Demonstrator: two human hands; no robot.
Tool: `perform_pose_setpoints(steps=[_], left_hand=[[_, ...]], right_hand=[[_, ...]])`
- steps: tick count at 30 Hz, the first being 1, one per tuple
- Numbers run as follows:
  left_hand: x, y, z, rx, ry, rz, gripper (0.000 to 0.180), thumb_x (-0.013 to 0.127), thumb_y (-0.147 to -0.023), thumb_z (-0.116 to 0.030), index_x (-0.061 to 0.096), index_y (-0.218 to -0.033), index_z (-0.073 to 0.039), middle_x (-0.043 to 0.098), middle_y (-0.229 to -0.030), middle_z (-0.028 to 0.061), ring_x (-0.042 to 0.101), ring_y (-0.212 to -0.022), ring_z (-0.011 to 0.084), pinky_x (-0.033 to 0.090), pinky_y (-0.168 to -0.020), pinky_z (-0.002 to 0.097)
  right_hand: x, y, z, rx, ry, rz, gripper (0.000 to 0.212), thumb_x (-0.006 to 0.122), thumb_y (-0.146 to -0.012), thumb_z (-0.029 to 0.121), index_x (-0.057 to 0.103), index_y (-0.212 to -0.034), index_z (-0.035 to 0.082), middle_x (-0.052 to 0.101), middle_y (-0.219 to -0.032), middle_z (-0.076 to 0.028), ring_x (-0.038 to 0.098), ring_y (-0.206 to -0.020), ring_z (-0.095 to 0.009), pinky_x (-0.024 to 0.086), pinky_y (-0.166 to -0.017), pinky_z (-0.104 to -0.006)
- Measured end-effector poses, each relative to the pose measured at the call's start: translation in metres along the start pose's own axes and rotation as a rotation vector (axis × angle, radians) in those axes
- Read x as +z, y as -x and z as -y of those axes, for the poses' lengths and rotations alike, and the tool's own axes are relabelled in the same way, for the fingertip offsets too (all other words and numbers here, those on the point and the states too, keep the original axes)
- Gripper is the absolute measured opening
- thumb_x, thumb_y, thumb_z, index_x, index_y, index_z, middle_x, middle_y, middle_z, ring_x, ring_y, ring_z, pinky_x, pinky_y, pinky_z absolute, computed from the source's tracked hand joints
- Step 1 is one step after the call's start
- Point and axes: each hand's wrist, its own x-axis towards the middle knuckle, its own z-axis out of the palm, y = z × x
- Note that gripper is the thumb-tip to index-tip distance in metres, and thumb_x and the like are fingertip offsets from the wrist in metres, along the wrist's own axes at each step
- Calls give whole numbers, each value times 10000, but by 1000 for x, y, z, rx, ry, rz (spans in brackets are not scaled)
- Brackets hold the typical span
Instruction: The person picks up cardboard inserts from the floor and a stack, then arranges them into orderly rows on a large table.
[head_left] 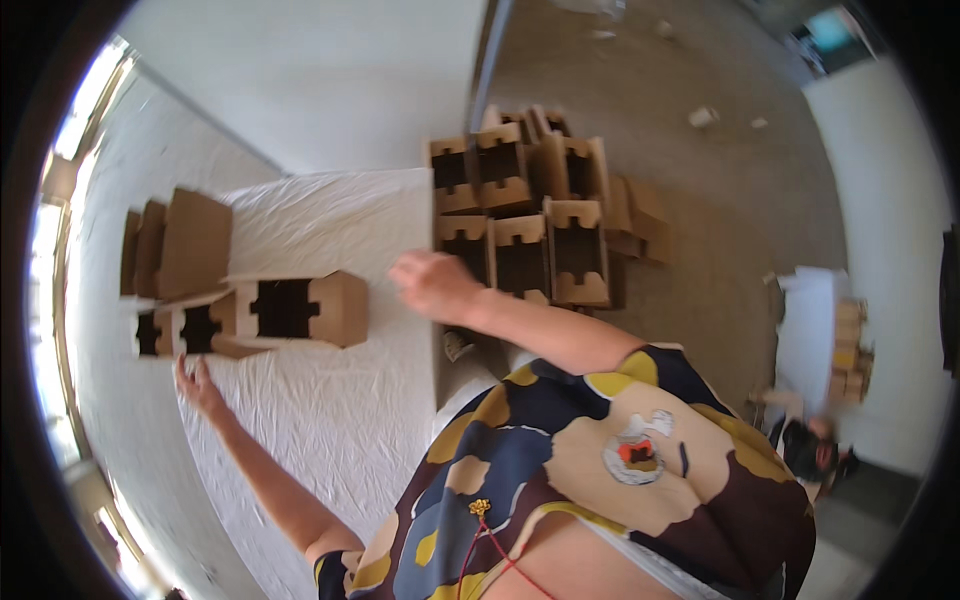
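My left hand [203,388] reaches over the white-covered table with its fingers apart. Its fingertips are at the near edge of a small open brown cardboard box [243,312]; whether they touch it I cannot tell. To the right of that box stands a larger open box [340,308] with notched flaps and a dark inside. My right hand [437,285] is curled like a fist, slightly blurred, above the table's right edge. Nothing shows in it. The nearest things to it are open cardboard boxes [520,258] grouped beside the table.
Folded-up cardboard [195,245] stands at the table's far left. White cloth [310,420] covers the table, and a pale panel [320,80] rises behind it. More boxes [850,350] are stacked at the far right, near another person [805,445].
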Motion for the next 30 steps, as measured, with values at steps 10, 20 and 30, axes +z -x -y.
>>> perform_pose_setpoints(steps=[10,20,30], left_hand=[[69,-24,-86,-583,152,102,798,689,-814,-182,290,-1495,-299,396,-1449,75,447,-1232,308,533,-760,478],[7,6,21,-586,514,28,778,456,-738,86,379,-1474,-152,537,-908,47,421,-599,121,404,-509,276],[-89,98,-46,-52,75,-180,759,417,-685,73,470,-1423,-94,459,-1421,218,491,-1253,364,458,-1008,456]], right_hand=[[71,-64,98,-60,45,283,226,618,-810,177,631,-940,-8,656,-904,-158,650,-868,-302,537,-764,-419],[72,-69,114,-16,-150,414,94,575,-732,86,631,-694,21,674,-794,-168,676,-773,-352,553,-666,-444],[-78,23,107,-28,-364,13,143,603,-836,134,626,-797,-2,633,-836,-136,653,-729,-314,537,-664,-430]])
